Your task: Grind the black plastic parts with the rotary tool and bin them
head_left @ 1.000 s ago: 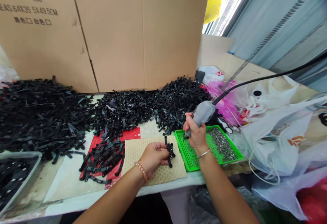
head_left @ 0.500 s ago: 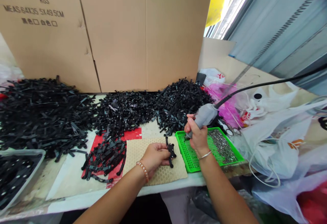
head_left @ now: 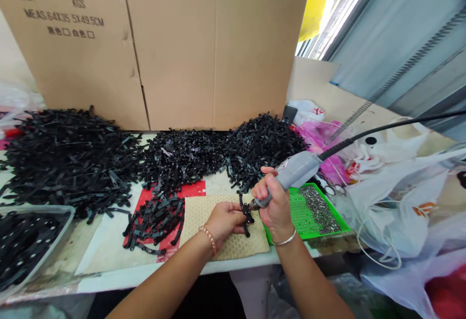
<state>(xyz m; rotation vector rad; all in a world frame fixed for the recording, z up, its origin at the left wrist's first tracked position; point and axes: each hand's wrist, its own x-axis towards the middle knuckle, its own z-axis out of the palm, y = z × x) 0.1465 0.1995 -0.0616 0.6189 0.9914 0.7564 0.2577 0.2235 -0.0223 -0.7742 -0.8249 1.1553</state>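
My left hand (head_left: 226, 223) pinches a small black plastic assembly (head_left: 246, 212) made of jointed strips, over the tan textured mat (head_left: 214, 251). Wrapped around a grey electric screwdriver (head_left: 296, 169), my right hand (head_left: 275, 202) tilts its tip down to the left. The tip meets the black assembly, or is very close to it; the exact contact is too small to tell. Just right of the mat, partly behind my right hand, lies a green perforated tray (head_left: 340, 222) with many small metal screws (head_left: 316, 207) in it.
Heaps of black plastic strips (head_left: 73, 159) line the back of the table before a large cardboard box (head_left: 174, 52). A smaller pile (head_left: 155, 222) lies left of the mat. At far left stands a clear bin (head_left: 69, 214) of black parts. Plastic bags (head_left: 396, 188) crowd the right side.
My right hand has brought the screwdriver from above the green tray left to the black assembly. My left hand keeps its hold on the assembly. The whole view has shifted slightly.
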